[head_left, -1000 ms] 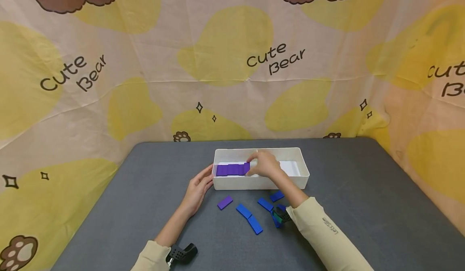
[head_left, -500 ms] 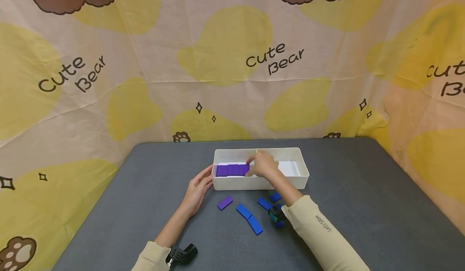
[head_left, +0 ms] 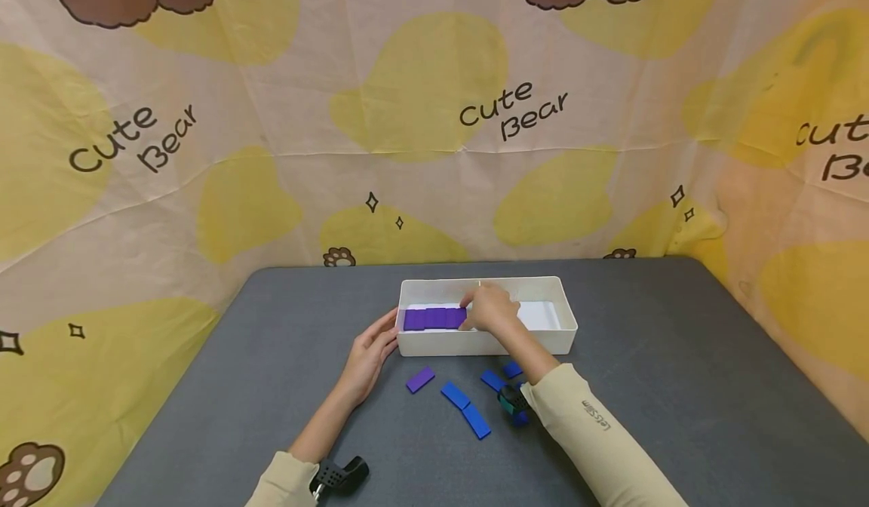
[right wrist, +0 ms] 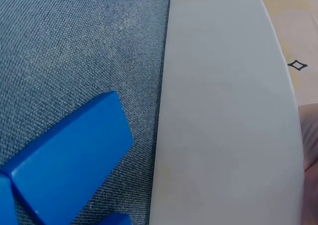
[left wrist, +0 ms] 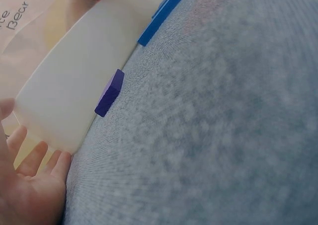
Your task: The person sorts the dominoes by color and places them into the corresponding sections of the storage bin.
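Note:
In the head view a white box (head_left: pixel 434 343) holds a row of purple blocks (head_left: pixel 434 318) laid side by side in its left part. My right hand (head_left: pixel 493 309) reaches into the box. Its thumb and index finger pinch the purple block at the row's right end; the wrist view hides these fingertips behind the box wall. My left hand (head_left: pixel 364 361) rests its extended fingers against the box's left end, as the left wrist view also shows. One loose purple block (head_left: pixel 420 379) lies on the table in front of the box.
Several blue blocks (head_left: pixel 477 421) lie scattered on the grey table (head_left: pixel 305 318) before the box, some partly hidden under my right wrist. One blue block (right wrist: pixel 74 155) sits close to the box wall in the right wrist view. A patterned cloth (head_left: pixel 421 115) hangs behind.
The purple block at the row's right end has settled level with the others. My right forearm has shifted slightly left and lower. My left hand has stayed against the box.

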Action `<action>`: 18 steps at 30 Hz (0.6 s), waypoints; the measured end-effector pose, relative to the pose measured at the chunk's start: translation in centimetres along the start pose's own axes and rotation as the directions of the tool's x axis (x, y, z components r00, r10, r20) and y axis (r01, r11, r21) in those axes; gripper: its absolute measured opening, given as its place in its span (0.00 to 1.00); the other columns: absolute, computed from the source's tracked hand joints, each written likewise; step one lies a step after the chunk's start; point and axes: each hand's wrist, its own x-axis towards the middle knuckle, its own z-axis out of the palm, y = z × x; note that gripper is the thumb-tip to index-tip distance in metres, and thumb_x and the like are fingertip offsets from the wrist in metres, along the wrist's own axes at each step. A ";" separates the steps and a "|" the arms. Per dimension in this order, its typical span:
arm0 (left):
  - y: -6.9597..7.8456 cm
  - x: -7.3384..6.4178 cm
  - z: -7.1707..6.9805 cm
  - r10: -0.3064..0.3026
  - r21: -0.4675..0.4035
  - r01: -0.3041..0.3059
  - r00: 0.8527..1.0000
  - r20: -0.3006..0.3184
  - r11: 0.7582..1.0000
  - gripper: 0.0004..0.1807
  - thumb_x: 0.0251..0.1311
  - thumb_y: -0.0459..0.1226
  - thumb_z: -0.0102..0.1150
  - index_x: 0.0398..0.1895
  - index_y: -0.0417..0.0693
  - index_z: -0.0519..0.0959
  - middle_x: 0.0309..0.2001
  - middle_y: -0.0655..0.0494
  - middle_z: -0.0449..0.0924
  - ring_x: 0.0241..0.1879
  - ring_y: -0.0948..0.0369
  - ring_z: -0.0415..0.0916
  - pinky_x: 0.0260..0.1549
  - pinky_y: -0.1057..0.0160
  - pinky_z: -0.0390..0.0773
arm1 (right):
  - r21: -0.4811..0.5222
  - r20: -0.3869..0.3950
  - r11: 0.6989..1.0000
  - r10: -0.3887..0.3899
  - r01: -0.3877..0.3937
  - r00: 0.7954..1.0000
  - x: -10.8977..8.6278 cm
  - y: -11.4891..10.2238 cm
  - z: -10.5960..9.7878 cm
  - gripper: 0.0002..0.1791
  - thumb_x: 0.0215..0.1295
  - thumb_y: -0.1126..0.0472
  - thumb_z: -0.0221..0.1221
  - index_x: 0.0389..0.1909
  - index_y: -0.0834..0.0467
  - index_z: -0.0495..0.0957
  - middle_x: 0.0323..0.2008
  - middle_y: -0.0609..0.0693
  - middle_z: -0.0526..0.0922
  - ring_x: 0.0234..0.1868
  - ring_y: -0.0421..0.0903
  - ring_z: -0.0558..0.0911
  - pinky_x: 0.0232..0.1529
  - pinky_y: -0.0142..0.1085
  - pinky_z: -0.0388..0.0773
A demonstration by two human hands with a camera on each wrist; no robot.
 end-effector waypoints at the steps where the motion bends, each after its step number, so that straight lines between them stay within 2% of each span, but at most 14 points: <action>1: 0.0 0.0 0.0 -0.001 0.001 0.001 1.000 -0.001 1.000 0.29 0.81 0.32 0.48 0.80 0.30 0.60 0.79 0.32 0.60 0.78 0.41 0.60 0.63 0.70 0.75 | 0.002 0.004 1.000 0.003 -0.003 1.000 0.0 0.0 0.0 0.25 0.52 0.54 0.81 0.53 0.49 0.90 0.67 0.63 0.77 0.65 0.67 0.76 0.64 0.72 0.68; 18: 0.1 0.1 0.0 0.000 -0.021 0.000 1.000 0.002 1.000 0.29 0.80 0.31 0.47 0.80 0.31 0.60 0.79 0.33 0.60 0.78 0.42 0.60 0.62 0.71 0.76 | 0.043 0.020 0.998 -0.043 0.042 0.999 -0.3 0.3 -0.6 0.29 0.59 0.48 0.77 0.62 0.50 0.86 0.73 0.60 0.74 0.70 0.65 0.74 0.64 0.70 0.69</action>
